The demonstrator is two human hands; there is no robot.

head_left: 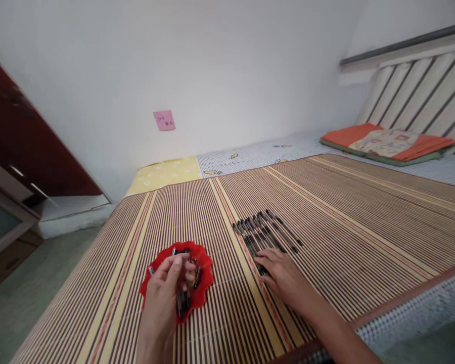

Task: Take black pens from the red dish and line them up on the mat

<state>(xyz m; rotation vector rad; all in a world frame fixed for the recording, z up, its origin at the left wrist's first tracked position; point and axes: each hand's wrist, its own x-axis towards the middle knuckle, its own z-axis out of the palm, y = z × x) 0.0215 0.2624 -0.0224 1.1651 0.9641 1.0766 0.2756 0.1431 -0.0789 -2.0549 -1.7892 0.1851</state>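
A plain white wall [227, 65] fills the upper half of the view. Below it a bed carries one broad mat [364, 222] of thin bamboo slats, brown and cream stripes with narrow red lines, laid over a checked sheet [250, 151] with a yellow patch at the far end. On the right stands a slatted pale headboard [420, 86]. On the left is a dark red cabinet [26, 141] with a glossy face. One flat pillow [387, 141], orange with a patterned middle, lies at the head of the bed.

On the mat's near part sits one red dish [205, 275], shiny plastic with a scalloped rim. It holds a few loose pens [182, 303], dark and slim, four or five as far as they can be told apart. To its right, well apart from it, a row of pens [267, 232] lies side by side, parallel, about ten, too close to count exactly.

The left hand [165, 293] hangs over the dish with its fingers [178, 263] curled down onto the loose pens; whether it grips one cannot be told. The right hand [282, 275] lies flat, palm down, fingers spread, touching the near ends of the row.

One square pink note [164, 120] sticks to the wall.
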